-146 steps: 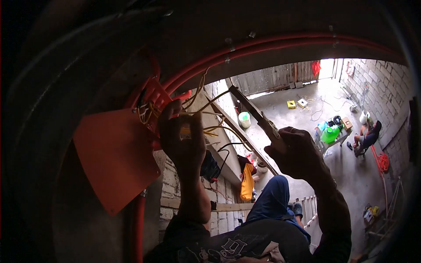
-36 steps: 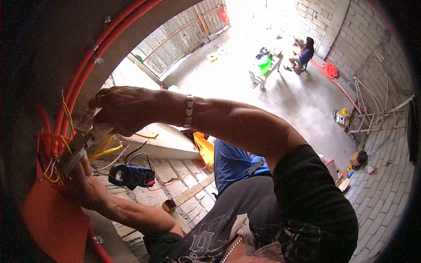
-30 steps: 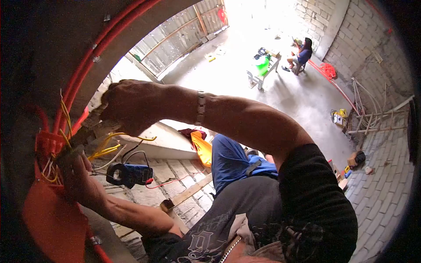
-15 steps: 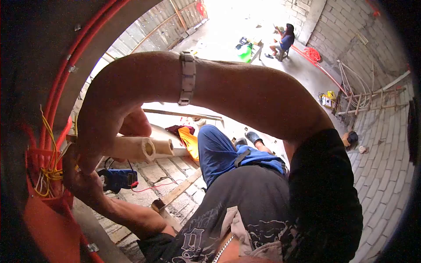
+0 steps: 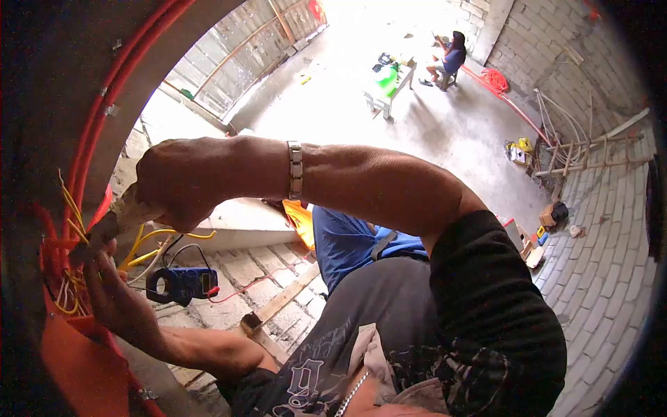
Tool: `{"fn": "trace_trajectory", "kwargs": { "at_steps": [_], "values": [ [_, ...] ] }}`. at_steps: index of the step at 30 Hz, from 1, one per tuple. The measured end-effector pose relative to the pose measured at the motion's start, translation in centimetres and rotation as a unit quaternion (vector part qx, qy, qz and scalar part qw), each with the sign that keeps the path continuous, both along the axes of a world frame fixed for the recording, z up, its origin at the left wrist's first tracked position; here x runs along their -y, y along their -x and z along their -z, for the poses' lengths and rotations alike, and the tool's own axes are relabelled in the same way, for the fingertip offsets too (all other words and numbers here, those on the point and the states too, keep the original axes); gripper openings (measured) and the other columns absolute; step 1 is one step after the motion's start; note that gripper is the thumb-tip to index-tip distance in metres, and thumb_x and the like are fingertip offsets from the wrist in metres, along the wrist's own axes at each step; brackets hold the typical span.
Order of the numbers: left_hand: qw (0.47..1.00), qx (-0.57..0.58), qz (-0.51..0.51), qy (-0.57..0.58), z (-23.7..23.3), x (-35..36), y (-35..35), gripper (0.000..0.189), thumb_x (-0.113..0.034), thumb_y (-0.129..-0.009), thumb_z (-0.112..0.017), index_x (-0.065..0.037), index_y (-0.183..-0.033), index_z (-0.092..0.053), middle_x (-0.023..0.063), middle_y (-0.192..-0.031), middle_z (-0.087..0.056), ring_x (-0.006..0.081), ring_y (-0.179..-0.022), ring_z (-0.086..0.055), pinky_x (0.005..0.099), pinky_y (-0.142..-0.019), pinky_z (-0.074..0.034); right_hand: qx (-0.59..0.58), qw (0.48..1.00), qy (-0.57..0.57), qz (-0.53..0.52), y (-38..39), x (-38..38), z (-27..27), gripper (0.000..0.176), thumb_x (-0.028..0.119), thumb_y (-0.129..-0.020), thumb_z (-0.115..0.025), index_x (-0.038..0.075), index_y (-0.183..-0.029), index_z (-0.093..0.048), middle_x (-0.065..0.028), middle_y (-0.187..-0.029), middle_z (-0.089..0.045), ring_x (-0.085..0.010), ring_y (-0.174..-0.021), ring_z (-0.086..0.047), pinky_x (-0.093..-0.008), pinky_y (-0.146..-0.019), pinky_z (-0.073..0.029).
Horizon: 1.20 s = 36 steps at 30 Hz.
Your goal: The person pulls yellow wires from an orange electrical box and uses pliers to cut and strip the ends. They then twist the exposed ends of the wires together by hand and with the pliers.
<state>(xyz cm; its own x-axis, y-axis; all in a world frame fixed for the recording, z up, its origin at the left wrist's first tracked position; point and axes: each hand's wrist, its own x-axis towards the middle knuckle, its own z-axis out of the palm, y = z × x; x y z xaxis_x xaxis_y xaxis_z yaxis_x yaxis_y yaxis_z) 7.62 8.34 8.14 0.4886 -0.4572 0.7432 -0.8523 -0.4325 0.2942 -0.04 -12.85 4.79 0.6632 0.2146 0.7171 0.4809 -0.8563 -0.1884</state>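
Note:
My right hand (image 5: 184, 181), below a metal watch (image 5: 295, 170), is closed in a fist at the left, its knuckles upward. A blurred greyish thing (image 5: 126, 212) shows at its fingers; I cannot make out its kind. Just below, my left hand (image 5: 118, 288) reaches up with its fingers pressed together against the wiring; what they pinch is hidden. Yellow wires (image 5: 142, 243) stick out beside both hands, and more wires (image 5: 67, 292) crowd the red electrical box (image 5: 73, 323). A blue clamp meter (image 5: 184, 283) hangs right of my left hand.
Red conduits (image 5: 89, 146) run up the wall from the box. A red lead (image 5: 243, 297) trails from the meter over blockwork. A wooden strip (image 5: 288, 295) lies below. Farther off, a person (image 5: 453, 59) sits near a small table (image 5: 381, 101), with a coiled orange hose (image 5: 495, 80) behind.
My right hand has turned over and come down. Two beige tube-shaped ends that stuck out from it are out of sight. The yellow wires behind now show.

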Motion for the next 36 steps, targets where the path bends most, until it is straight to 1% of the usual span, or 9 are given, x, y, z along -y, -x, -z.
{"fn": "trace_trajectory", "kwargs": {
  "at_steps": [2, 6, 9, 20, 22, 24, 26, 30, 36],
  "values": [
    [0.998, 0.046, -0.010, -0.038, 0.2, -0.1, -0.7, 0.028, -0.021, -0.097, -0.048, 0.001, -0.109, -0.061, 0.0115, -0.087, -0.063, 0.0189, -0.090, -0.062, 0.0308, -0.076, -0.047, -0.092, 0.996, -0.013, 0.010, 1.0, -0.4, -1.3, 0.029, 0.032, -0.073, -0.060, 0.004, -0.074, -0.067, -0.0150, -0.068, -0.063, -0.0312, -0.068, -0.063, -0.0395, -0.065, -0.050],
    [0.993, -0.102, 0.020, -0.060, 0.4, -0.1, -1.9, 0.025, -0.023, -0.095, -0.055, 0.000, -0.103, -0.062, 0.0089, -0.094, -0.064, 0.0155, -0.093, -0.059, 0.0293, -0.080, -0.048, -0.238, 0.971, 0.025, 0.032, 1.1, -0.4, -2.2, 0.040, 0.043, -0.076, -0.059, 0.003, -0.075, -0.068, -0.0166, -0.069, -0.064, -0.0317, -0.070, -0.063, -0.0398, -0.068, -0.050],
    [0.999, 0.005, 0.035, 0.018, 1.6, 1.6, -0.2, 0.023, -0.020, -0.089, -0.064, 0.001, -0.098, -0.062, 0.0069, -0.088, -0.062, 0.0152, -0.086, -0.059, 0.0289, -0.075, -0.048, -0.273, 0.962, -0.026, 0.018, 1.9, 0.2, -1.8, 0.043, 0.044, -0.077, -0.057, 0.003, -0.074, -0.068, -0.0163, -0.066, -0.063, -0.0321, -0.070, -0.063, -0.0404, -0.069, -0.050],
    [0.991, 0.127, -0.001, -0.032, 3.1, 0.2, -2.6, 0.026, -0.027, -0.080, -0.075, -0.003, -0.084, -0.065, 0.0063, -0.080, -0.064, 0.0161, -0.070, -0.059, 0.0294, -0.064, -0.047, -0.271, 0.962, -0.017, 0.004, 3.4, 0.3, -1.4, 0.034, 0.037, -0.078, -0.060, 0.004, -0.074, -0.067, -0.0147, -0.063, -0.063, -0.0290, -0.063, -0.063, -0.0403, -0.064, -0.050],
    [0.998, 0.014, 0.050, 0.037, 3.0, 0.9, -1.5, 0.026, -0.028, -0.077, -0.077, -0.005, -0.080, -0.065, 0.0049, -0.074, -0.063, 0.0170, -0.064, -0.058, 0.0301, -0.059, -0.046, -0.299, 0.952, -0.067, -0.002, 4.6, 0.3, -1.9, 0.033, 0.035, -0.080, -0.060, 0.004, -0.074, -0.067, -0.0100, -0.056, -0.061, -0.0241, -0.052, -0.062, -0.0379, -0.056, -0.050],
    [0.986, 0.163, 0.027, 0.035, 2.7, 1.3, -0.8, 0.025, -0.027, -0.076, -0.078, -0.007, -0.075, -0.064, 0.0023, -0.066, -0.060, 0.0160, -0.056, -0.053, 0.0301, -0.054, -0.043, -0.262, 0.965, -0.006, 0.002, 4.4, -0.2, -2.1, 0.033, 0.035, -0.079, -0.063, 0.003, -0.071, -0.065, -0.0115, -0.057, -0.061, -0.0242, -0.052, -0.062, -0.0366, -0.054, -0.049],
    [0.999, -0.005, -0.043, 0.013, 1.4, 1.1, 1.5, 0.030, -0.039, -0.076, -0.076, -0.010, -0.078, -0.066, 0.0037, -0.069, -0.062, 0.0190, -0.067, -0.060, 0.0343, -0.061, -0.048, -0.285, 0.950, -0.122, -0.022, 4.8, -0.7, -2.3, 0.024, 0.027, -0.078, -0.065, 0.004, -0.072, -0.065, -0.0124, -0.060, -0.061, -0.0235, -0.053, -0.062, -0.0357, -0.054, -0.049],
    [0.990, 0.081, 0.063, 0.093, 1.5, 1.9, 0.9, 0.027, -0.024, -0.069, -0.083, -0.007, -0.067, -0.062, 0.0011, -0.058, -0.052, 0.0106, -0.048, -0.043, 0.0257, -0.045, -0.036, -0.238, 0.962, -0.136, 0.008, 4.4, -1.2, -1.0, 0.032, 0.031, -0.081, -0.065, 0.001, -0.072, -0.062, -0.0187, -0.067, -0.061, -0.0342, -0.062, -0.062, -0.0425, -0.060, -0.049],
    [0.987, 0.038, 0.076, 0.137, 1.8, 1.9, 0.9, 0.028, -0.021, -0.065, -0.086, -0.006, -0.065, -0.061, -0.0015, -0.057, -0.051, 0.0058, -0.048, -0.040, 0.0241, -0.044, -0.032, -0.262, 0.934, -0.241, 0.025, 4.7, -2.6, -0.2, 0.028, 0.025, -0.081, -0.068, 0.001, -0.070, -0.059, -0.0134, -0.056, -0.058, -0.0222, -0.048, -0.060, -0.0355, -0.047, -0.047]
  ]
}}
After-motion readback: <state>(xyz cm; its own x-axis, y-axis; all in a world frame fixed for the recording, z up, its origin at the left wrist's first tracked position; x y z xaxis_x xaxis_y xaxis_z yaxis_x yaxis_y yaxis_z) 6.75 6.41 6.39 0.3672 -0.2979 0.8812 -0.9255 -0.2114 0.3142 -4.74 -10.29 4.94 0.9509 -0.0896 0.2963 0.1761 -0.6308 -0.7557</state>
